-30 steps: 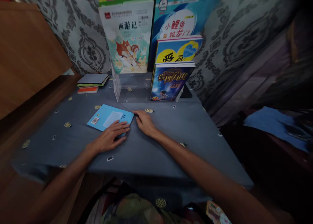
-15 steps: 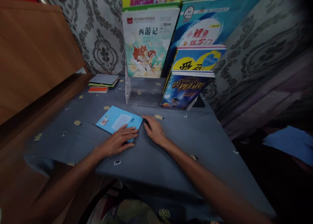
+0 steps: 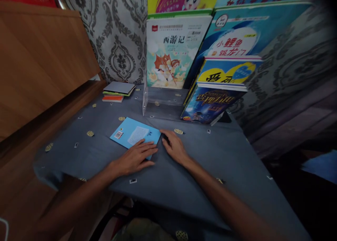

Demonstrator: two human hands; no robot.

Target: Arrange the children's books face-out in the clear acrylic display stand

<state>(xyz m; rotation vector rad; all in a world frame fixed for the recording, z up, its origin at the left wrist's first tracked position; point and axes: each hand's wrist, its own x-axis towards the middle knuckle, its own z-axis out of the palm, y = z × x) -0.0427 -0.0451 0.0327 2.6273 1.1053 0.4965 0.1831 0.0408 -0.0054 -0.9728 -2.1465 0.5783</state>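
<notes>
A light blue book (image 3: pixel 125 132) lies on the cloth-covered table, its barcode side up. Across its near right part rests my left hand (image 3: pixel 135 157), flat with fingers stretched out and the thumb apart on the cloth. My right hand (image 3: pixel 175 146) is at the book's right corner. Its forefinger reaches that corner, and the thumb stands apart from it. Nothing shows between those two, while the other fingers of the right hand are partly hidden.
Behind the hands, a clear acrylic stand (image 3: pixel 163 110) holds several upright children's books, among them a white one (image 3: pixel 176 54) and a dark blue one (image 3: pixel 210 104). A small pile of books (image 3: pixel 119 89) lies at the back left. A wooden cabinet (image 3: pixel 47 54) borders the left side.
The camera view has shifted, so everything appears a little farther right and lower. Both hands keep about the same place on and beside the blue book.
</notes>
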